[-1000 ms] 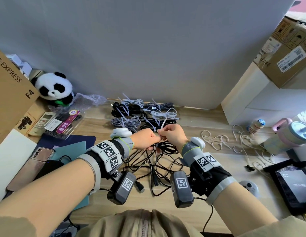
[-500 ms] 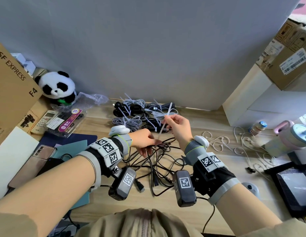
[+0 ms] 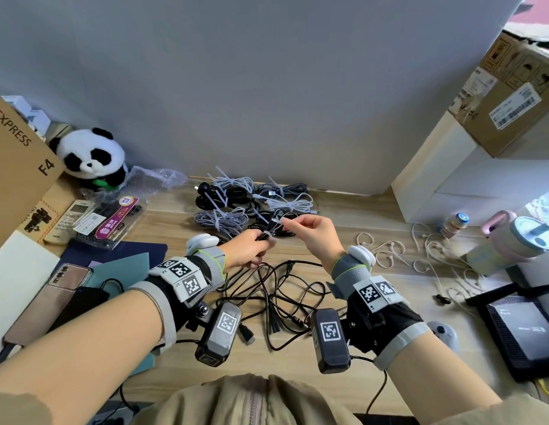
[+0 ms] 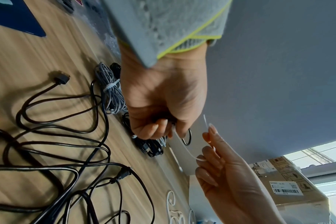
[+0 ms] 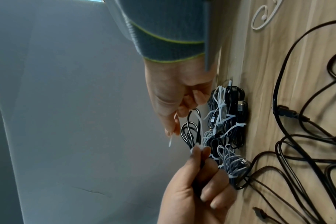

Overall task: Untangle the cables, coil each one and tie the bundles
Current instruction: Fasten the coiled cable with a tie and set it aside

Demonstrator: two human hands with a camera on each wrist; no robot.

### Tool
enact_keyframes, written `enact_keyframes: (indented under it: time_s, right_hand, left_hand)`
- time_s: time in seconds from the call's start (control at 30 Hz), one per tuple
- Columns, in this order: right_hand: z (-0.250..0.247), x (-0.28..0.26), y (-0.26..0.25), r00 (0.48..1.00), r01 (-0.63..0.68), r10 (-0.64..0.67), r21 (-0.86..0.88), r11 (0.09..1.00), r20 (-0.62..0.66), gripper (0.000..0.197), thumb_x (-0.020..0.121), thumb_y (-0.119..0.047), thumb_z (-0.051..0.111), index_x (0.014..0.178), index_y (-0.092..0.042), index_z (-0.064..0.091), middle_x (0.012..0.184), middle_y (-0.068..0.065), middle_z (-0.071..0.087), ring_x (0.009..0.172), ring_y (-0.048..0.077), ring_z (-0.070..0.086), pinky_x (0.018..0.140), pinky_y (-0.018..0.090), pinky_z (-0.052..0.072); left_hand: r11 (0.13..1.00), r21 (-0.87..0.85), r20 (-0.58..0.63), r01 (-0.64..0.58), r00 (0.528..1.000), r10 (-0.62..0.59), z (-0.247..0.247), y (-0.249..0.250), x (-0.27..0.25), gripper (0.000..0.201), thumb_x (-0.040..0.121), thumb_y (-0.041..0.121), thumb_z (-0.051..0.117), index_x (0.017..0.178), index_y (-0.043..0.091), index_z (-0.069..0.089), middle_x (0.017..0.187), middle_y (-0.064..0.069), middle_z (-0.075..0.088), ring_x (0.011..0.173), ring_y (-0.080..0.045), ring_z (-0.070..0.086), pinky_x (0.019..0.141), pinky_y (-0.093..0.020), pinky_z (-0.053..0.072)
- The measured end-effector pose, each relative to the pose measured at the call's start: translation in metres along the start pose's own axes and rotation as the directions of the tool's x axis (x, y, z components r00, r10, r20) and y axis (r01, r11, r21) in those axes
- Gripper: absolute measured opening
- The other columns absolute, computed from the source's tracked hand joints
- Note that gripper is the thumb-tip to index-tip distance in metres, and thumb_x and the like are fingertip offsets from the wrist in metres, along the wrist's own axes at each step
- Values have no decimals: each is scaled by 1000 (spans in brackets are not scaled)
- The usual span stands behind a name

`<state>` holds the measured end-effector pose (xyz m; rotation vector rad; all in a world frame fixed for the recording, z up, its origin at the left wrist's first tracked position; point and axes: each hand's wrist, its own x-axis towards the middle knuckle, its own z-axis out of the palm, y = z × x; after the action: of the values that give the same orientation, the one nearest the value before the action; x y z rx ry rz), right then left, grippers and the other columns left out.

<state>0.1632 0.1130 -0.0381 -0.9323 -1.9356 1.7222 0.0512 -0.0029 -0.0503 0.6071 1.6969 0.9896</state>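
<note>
**Zip tie half-cinched on black coil, held in the air**

Wooden desk (image 3: 343, 228) against a grey wall. Far centre: tied bundles (image 3: 251, 200), grey braided, white and black, each with a white tie. Near centre: loose black cables (image 3: 276, 299), tangled, plugs showing.

Left hand (image 3: 247, 250) is fisted round a small black cable coil (image 5: 190, 131), holding it clear of the desk, just above the near edge of the tied bundles. Its loops stick out past the fingers (image 5: 197, 153). Right hand (image 3: 314, 233) pinches the tail of a white zip tie (image 4: 184, 145) between thumb and forefinger and holds it off to the right. Hands close but not touching; the tie bridges the gap.

Judgement: tying step, tie looks threaded but not snug.

Risks:
- Grip sits low on the coil. If it eases during the pull, loops fan out and the tie catches only some of them.
- Thin, slick tail in a fingertip pinch; a hard tug could slip it.
- Coil hangs right over the finished bundles. Dropped, it lands among them.
- Can't tell whether the coil's plug end is inside the tie.

Panda plush (image 3: 92, 156) and cardboard box (image 3: 12, 176) far left, out of the way.
</note>
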Motion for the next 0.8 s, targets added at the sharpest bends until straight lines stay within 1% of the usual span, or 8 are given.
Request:
enact_keyframes:
  time_s: [0.07,0.17,0.23,0.33,0.43,0.53,0.67,0.8]
  right_hand:
    - [-2,1,3,1000,4,-3,-48,999,5,18,82,-21,74,73,-7,67,59,-6,53,48,-2,40,51,9,34]
    - [-2,3,8,1000,24,-25,-117,993,-6,19,84,-19,72,69,-12,62,54,-10,45,47,0,36,51,14,31]
    - [0,4,11,997,60,-66,-178,982,-27,20,84,-21,71,68,-14,60,54,-10,42,52,5,34,53,20,30]
    - [5,5,13,990,109,-127,-235,966,-61,22,84,-26,71,68,-16,61,55,-9,43,56,9,34,55,24,30]
    - [7,7,11,982,148,-174,-281,948,-71,19,84,-26,71,71,-13,65,52,-13,44,51,5,34,53,21,30]
    - [11,8,11,976,185,-215,-363,913,-43,18,84,-25,71,71,-15,64,52,-11,41,50,7,33,51,18,29]
    - [14,8,14,958,238,-283,-405,883,-53,18,84,-24,71,70,-16,63,53,-12,41,50,7,35,50,16,29]
    - [16,9,15,934,295,-353,-439,849,-56,18,83,-21,72,70,-17,61,55,-13,40,55,6,38,54,14,29]
  left_hand:
    - [999,31,2,-28,1000,28,0,-2,-1,21,100,27,43,103,6,45,59,2,28,36,-4,27,35,-16,27]
    - [998,28,3,-56,998,56,-2,-3,-2,31,100,31,39,109,2,48,60,2,28,39,-5,26,37,-15,26]
    - [999,-10,8,-51,999,51,-2,-2,-3,27,101,29,37,102,5,48,62,1,27,38,-4,25,37,-15,23]
    - [994,-110,3,-23,1000,23,-2,-1,-3,22,102,20,33,89,9,48,62,-2,28,34,-4,26,37,-14,21]
    - [994,-106,9,-25,1000,26,-2,-1,-3,18,100,12,33,86,8,44,64,-5,34,33,-6,28,37,-14,21]
    - [993,-114,37,-32,999,36,-3,-1,-5,15,99,5,35,84,10,36,71,-9,43,31,-6,30,35,-10,22]
    - [991,-132,70,-33,997,42,-7,-1,-9,18,99,4,36,84,12,32,67,-14,48,30,-7,31,35,-11,23]
    - [993,-107,67,-47,996,54,-8,-2,-8,20,99,3,38,82,11,32,64,-16,50,29,-8,31,34,-11,22]
